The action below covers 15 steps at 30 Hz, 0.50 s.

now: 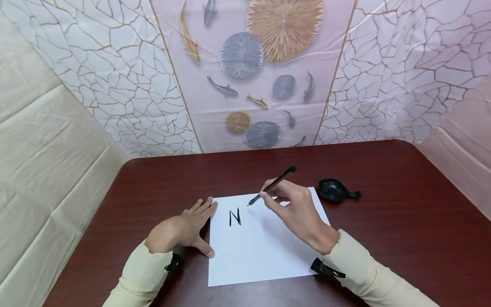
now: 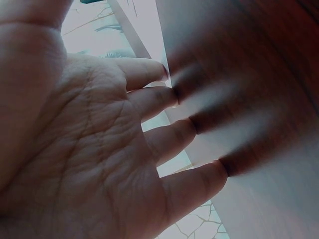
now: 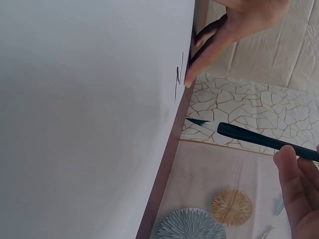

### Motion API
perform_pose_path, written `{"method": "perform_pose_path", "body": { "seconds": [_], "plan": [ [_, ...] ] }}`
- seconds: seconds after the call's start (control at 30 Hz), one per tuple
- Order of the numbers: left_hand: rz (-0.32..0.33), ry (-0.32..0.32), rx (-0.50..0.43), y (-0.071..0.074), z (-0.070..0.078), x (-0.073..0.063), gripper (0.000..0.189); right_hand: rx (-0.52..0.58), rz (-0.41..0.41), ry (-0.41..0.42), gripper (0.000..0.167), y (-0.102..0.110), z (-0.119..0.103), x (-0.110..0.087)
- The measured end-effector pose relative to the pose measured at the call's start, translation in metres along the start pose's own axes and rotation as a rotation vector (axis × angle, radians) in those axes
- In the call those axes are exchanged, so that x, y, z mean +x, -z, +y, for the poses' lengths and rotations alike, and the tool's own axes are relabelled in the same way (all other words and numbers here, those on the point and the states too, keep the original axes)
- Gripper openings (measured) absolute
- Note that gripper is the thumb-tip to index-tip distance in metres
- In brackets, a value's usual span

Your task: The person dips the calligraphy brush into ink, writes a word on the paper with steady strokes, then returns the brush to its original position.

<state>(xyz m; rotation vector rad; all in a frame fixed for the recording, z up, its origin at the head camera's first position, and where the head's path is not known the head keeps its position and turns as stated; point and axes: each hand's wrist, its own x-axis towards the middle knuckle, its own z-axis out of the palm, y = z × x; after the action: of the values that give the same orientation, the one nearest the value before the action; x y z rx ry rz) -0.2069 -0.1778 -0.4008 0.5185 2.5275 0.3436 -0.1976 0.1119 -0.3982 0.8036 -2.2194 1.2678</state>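
Observation:
A white sheet of paper (image 1: 264,256) lies on the table with a black letter N (image 1: 235,217) near its upper left. My left hand (image 1: 184,230) is spread at the sheet's left edge, thumb and fingertips touching along it. In the left wrist view the palm (image 2: 89,139) shows, fingers apart. My right hand (image 1: 297,211) pinches an ink brush (image 1: 274,183) by its dark handle, over the sheet's upper part. The brush tip, dark at the point and white above in the right wrist view, is right of the N and appears raised off the paper.
A small black ink dish (image 1: 333,190) with a short handle stands right of the sheet's upper corner. The dark red wooden table (image 1: 387,204) ends at a patterned cloth backdrop (image 1: 245,85). Dark wrist straps (image 1: 327,267) show by both sleeves.

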Motion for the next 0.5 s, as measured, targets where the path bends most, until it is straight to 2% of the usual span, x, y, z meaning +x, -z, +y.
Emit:
{"method": "perform_pose_path", "body": {
  "seconds": [0.2, 0.5],
  "plan": [
    [0.013, -0.010, -0.003, -0.0001, 0.0006, -0.0018, 0.133, -0.009, -0.010, -0.018, 0.019, -0.0006, -0.0018, -0.0007],
    [0.011, 0.009, -0.005, -0.0002, -0.0003, -0.0014, 0.133, -0.014, -0.026, -0.010, 0.022, -0.0026, 0.0009, -0.0020]
  ]
}}
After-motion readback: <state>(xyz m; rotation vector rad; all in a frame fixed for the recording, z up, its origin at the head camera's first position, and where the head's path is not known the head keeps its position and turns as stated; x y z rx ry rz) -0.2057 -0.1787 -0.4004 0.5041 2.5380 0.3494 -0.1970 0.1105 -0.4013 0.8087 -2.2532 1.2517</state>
